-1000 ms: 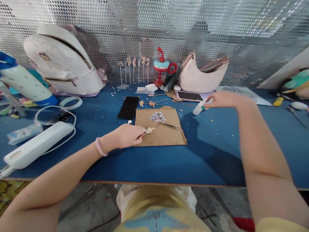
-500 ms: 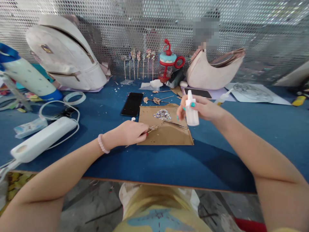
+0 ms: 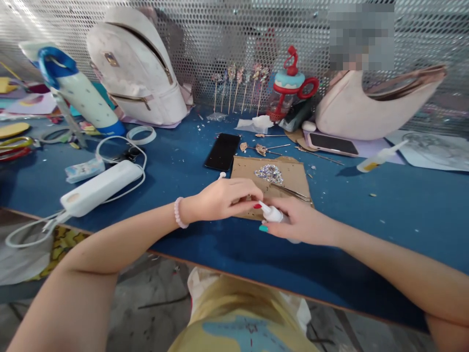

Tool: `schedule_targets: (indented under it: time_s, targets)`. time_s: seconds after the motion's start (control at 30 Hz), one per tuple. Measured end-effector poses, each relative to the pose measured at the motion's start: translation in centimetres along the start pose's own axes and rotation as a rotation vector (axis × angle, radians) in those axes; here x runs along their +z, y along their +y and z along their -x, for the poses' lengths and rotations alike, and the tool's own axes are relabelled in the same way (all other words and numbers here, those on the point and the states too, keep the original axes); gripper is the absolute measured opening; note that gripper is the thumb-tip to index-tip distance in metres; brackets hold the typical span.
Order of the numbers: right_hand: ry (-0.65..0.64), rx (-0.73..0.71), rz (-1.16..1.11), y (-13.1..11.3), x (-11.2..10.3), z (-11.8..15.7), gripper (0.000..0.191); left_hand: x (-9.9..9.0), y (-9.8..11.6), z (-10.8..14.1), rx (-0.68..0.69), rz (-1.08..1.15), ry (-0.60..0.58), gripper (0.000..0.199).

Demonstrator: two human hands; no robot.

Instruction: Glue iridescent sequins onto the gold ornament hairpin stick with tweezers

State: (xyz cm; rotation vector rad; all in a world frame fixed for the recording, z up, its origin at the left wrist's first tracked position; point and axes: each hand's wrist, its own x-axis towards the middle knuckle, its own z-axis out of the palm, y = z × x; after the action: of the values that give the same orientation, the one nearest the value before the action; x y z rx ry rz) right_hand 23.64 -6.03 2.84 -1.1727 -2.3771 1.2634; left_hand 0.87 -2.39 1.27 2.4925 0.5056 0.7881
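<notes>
My right hand (image 3: pixel 309 222) is wrapped round a small white squeeze bottle (image 3: pixel 274 214), tipped so that its nozzle points up and left. The nozzle tip meets the closed fingers of my left hand (image 3: pixel 229 198). A moment ago those fingers pinched a thin hair stick with a metal leaf ornament; now they hide it. Both hands are over the front of a brown cardboard sheet (image 3: pixel 242 166). On the sheet lie a heap of shiny rhinestones (image 3: pixel 269 173) and metal tweezers (image 3: pixel 293 192). Several other leaf hair sticks (image 3: pixel 261 149) rest behind it.
A black phone (image 3: pixel 222 151) is left of the cardboard. A white backpack (image 3: pixel 139 73), a red-handled cup (image 3: pixel 289 83) and a pale handbag (image 3: pixel 384 112) stand at the back. A white power strip (image 3: pixel 100 188) lies left; a dropper bottle (image 3: pixel 373 160) is right.
My right hand has brought the bottle down and left to my left hand, tilting it from upright. The view has shifted, so objects on the table appear further right.
</notes>
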Motion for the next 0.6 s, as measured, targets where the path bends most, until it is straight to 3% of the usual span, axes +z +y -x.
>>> schedule_targets:
  time_s: [0.1, 0.3, 0.43, 0.5, 0.6]
  targets:
    - [0.024, -0.022, 0.059, -0.2, 0.1, 0.1, 0.024, 0.0, 0.1, 0.0, -0.012, 0.072, 0.021, 0.018]
    - [0.033, -0.066, -0.088, 0.0, -0.8, -0.4, 0.028, 0.1, 0.5, -0.1, -0.267, 0.407, 0.13, 0.02]
    - [0.156, -0.104, -0.066, 1.5, -3.1, -0.9, 0.031, 0.2, -0.2, -0.3, -0.345, 0.48, 0.251, 0.02]
    - [0.239, -0.093, -0.141, 2.7, -4.2, -1.1, 0.041, 0.3, -0.5, -0.5, -0.375, 0.488, 0.245, 0.017]
    - [0.318, -0.029, -0.253, 4.2, -5.3, -1.4, 0.035, 0.3, -1.0, -0.8, -0.418, 0.471, 0.213, 0.018]
